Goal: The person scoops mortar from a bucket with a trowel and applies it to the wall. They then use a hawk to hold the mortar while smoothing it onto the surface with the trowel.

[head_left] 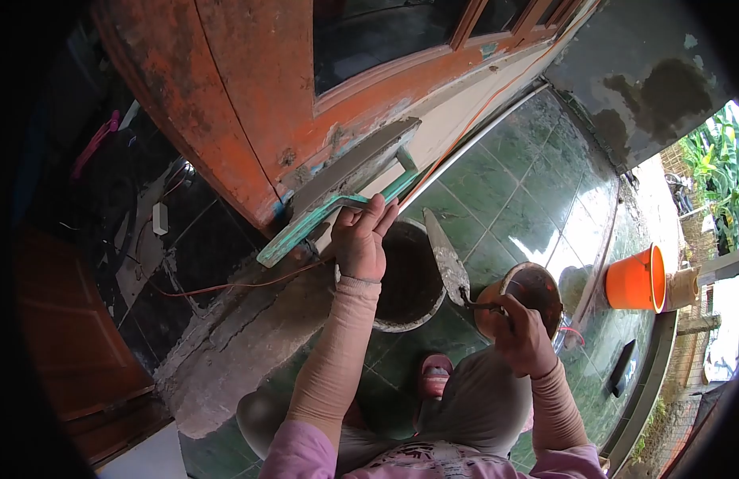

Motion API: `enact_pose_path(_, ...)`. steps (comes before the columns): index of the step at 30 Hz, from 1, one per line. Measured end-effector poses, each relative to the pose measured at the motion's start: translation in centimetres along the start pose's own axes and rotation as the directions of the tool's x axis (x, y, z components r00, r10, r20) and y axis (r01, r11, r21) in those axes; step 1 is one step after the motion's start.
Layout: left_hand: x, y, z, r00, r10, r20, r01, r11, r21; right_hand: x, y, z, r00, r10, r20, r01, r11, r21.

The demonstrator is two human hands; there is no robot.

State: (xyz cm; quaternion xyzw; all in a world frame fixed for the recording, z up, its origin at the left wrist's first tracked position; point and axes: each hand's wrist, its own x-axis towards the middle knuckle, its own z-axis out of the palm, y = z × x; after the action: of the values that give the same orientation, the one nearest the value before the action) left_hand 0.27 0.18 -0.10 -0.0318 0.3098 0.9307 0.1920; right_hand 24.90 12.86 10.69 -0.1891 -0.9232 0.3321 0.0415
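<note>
My left hand (pixel 360 246) is closed at the handle of a turquoise plastering float (pixel 292 240). The float is tilted, its long grey-smeared face turned to the strip of wall under the orange wooden frame (pixel 250 104). In my right hand (pixel 523 339) is the handle of a pointed trowel (pixel 445 254), its blade grey with residue and pointing away from me. Under the blade stands a round dark tub (pixel 409 323) with a grey-crusted rim. An orange-brown bucket (pixel 489 307), dirty inside, stands right beside my right hand.
Green tiles (pixel 497 191) cover the floor. A rough cement sill (pixel 250 347) runs along my left, with a thin cable (pixel 226 286) across it. Farther right stand a bright orange bucket (pixel 633 279) and a dark flat object (pixel 622 369). A patchy grey wall (pixel 641 72) rises beyond.
</note>
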Motion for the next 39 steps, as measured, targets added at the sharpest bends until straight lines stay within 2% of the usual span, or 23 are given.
enact_pose_path(2,0.1,0.0,-0.1,1.000,-0.007,-0.005,0.007,1.000,-0.002,0.2,-0.3,0.0,0.998,0.059,0.034,-0.059,0.998,0.011)
enact_pose_path(9,0.1,-0.1,-0.2,1.000,-0.013,-0.003,0.013,1.000,-0.005,0.2,0.0,0.2,0.999,0.036,0.018,-0.036,0.999,0.018)
enact_pose_path(14,0.1,-0.1,-0.1,1.000,-0.006,0.004,0.006,1.000,-0.020,0.0,1.0,0.4,0.998,-0.060,0.013,0.061,0.996,-0.066)
enact_pose_path(18,-0.2,0.3,0.4,1.000,-0.010,-0.004,0.010,1.000,-0.006,0.2,1.5,0.5,0.996,-0.083,-0.018,0.081,0.993,-0.087)
enact_pose_path(24,-0.4,0.5,0.6,1.000,0.004,-0.031,-0.005,0.999,-0.037,0.4,1.8,0.6,1.000,-0.022,0.008,0.023,0.998,-0.062)
enact_pose_path(32,-0.2,0.5,0.2,1.000,0.009,0.017,-0.009,1.000,0.005,0.6,1.4,0.5,0.999,0.023,0.030,-0.023,1.000,-0.008)
enact_pose_path(36,-0.2,0.5,0.3,1.000,0.008,0.021,-0.008,1.000,-0.001,0.6,1.5,0.5,1.000,-0.004,0.011,0.004,1.000,-0.007)
enact_pose_path(39,-0.4,0.9,0.9,1.000,0.006,-0.010,-0.006,0.999,-0.038,0.5,1.2,0.4,0.996,0.078,0.052,-0.079,0.997,0.024)
